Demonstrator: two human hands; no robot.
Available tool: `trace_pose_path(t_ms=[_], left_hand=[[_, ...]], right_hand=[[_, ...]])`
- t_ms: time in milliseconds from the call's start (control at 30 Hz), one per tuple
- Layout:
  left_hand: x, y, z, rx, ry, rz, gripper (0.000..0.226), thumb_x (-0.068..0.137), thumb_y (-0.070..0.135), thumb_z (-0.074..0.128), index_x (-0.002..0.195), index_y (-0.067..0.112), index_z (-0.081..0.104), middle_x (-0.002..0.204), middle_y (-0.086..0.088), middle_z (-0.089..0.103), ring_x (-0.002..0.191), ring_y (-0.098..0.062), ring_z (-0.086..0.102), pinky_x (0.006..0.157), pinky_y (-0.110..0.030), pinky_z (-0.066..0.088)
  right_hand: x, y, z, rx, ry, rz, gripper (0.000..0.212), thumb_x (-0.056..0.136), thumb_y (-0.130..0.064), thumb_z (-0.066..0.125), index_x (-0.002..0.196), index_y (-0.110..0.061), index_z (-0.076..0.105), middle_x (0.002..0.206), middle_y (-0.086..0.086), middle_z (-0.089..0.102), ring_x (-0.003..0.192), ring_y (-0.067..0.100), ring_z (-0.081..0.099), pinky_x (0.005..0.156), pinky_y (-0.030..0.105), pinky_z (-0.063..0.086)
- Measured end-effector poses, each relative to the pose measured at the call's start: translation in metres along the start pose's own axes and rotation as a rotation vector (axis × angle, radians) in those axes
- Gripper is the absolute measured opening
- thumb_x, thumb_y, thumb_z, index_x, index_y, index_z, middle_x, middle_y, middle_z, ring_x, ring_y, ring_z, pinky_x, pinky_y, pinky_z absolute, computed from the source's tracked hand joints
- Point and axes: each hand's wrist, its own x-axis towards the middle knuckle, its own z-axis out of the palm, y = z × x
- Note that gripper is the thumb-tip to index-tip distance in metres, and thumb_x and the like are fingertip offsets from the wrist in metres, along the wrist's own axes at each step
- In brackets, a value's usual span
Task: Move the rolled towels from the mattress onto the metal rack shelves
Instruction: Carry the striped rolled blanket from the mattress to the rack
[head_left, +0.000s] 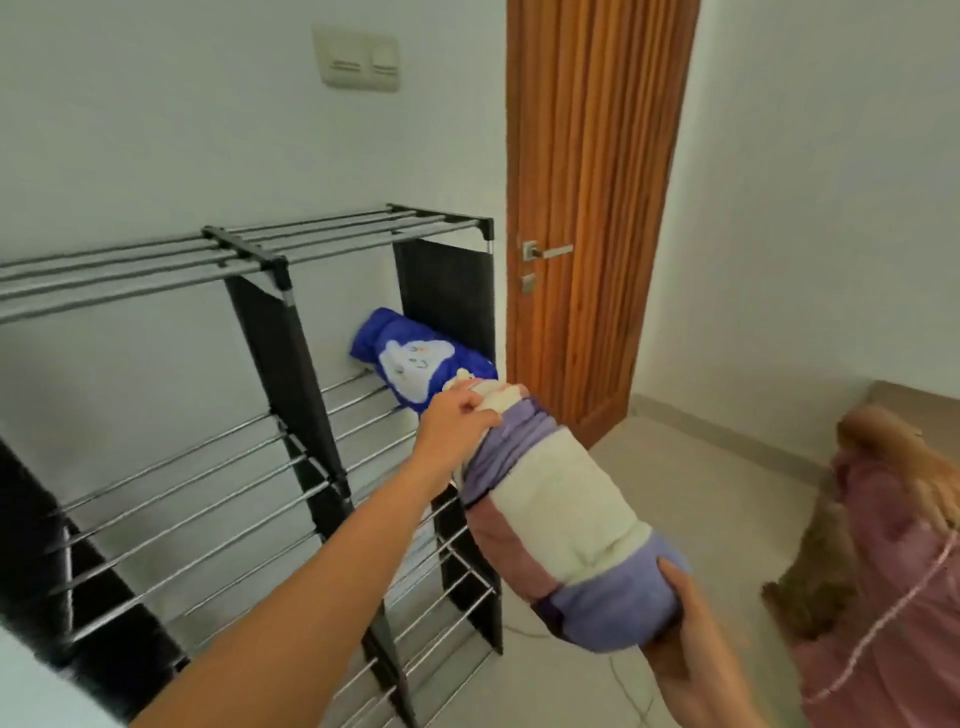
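Rolled blanket (561, 499), purple, cream and pink, is held in the air just in front of the right end of the rack (249, 249), tilted so that its far end is higher and close to the upper shelf. The left hand (457, 421) grips that far end from above, fingers curled over the fabric. The right hand (691, 639) holds the near end from below, thumb pressed into the purple cloth. A blue roll (415, 358) with a white rabbit face lies on the shelf rods in the right compartment, just beyond the left hand. A wooden door (587, 208) stands to the right of the rack, and a person in pink (893, 571) is at the right edge.
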Motion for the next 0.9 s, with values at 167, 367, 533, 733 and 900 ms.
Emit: trace_pose_path(t_ms=[167, 367, 533, 733, 900], left_hand=[[0.056, 0.007, -0.061, 0.108, 0.351, 0.024, 0.01, 0.083, 0.011, 0.054, 0.077, 0.007, 0.061, 0.084, -0.011, 0.06, 0.078, -0.023, 0.053, 0.068, -0.031, 0.041], [0.108, 0.014, -0.092, 0.269, 0.573, -0.047, 0.04, 0.088, 0.008, 0.047, 0.127, 0.013, 0.054, 0.13, -0.013, 0.059, 0.118, -0.032, 0.055, 0.097, -0.034, 0.043], [0.143, 0.007, -0.11, 0.304, 0.628, -0.127, 0.038, 0.089, 0.006, 0.049, 0.127, 0.008, 0.054, 0.128, -0.016, 0.06, 0.116, -0.032, 0.056, 0.094, -0.031, 0.045], [0.174, -0.01, -0.118, 0.332, 0.5, -0.33, 0.059, 0.089, 0.028, 0.059, 0.14, 0.007, 0.036, 0.142, -0.02, 0.043, 0.13, -0.037, 0.042, 0.107, -0.042, 0.036], [0.185, -0.05, -0.109, 0.499, 0.348, -0.45, 0.055, 0.087, 0.026, 0.057, 0.137, 0.011, 0.04, 0.142, -0.019, 0.042, 0.129, -0.036, 0.043, 0.106, -0.043, 0.04]], right_hand=[[-0.017, -0.003, 0.074, -0.158, -0.977, 0.041, 0.041, 0.095, -0.028, 0.048, 0.126, -0.002, 0.053, 0.111, 0.01, 0.065, 0.093, 0.027, 0.063, 0.073, 0.033, 0.048], [-0.04, 0.008, 0.159, -0.338, -1.235, 0.058, 0.038, 0.091, -0.028, 0.057, 0.121, -0.004, 0.058, 0.108, 0.016, 0.07, 0.087, 0.024, 0.065, 0.076, 0.034, 0.05], [-0.054, 0.019, 0.194, -0.409, -1.394, 0.079, 0.034, 0.091, -0.028, 0.058, 0.123, -0.016, 0.059, 0.104, 0.004, 0.069, 0.084, 0.019, 0.065, 0.073, 0.031, 0.048], [-0.068, 0.031, 0.226, -0.459, -1.415, 0.091, 0.033, 0.09, -0.024, 0.061, 0.122, -0.022, 0.059, 0.109, 0.005, 0.066, 0.097, 0.023, 0.062, 0.075, 0.032, 0.048], [-0.075, 0.034, 0.243, -0.422, -1.421, 0.1, 0.031, 0.089, -0.018, 0.062, 0.12, -0.021, 0.058, 0.11, 0.008, 0.067, 0.098, 0.022, 0.063, 0.075, 0.033, 0.052]])
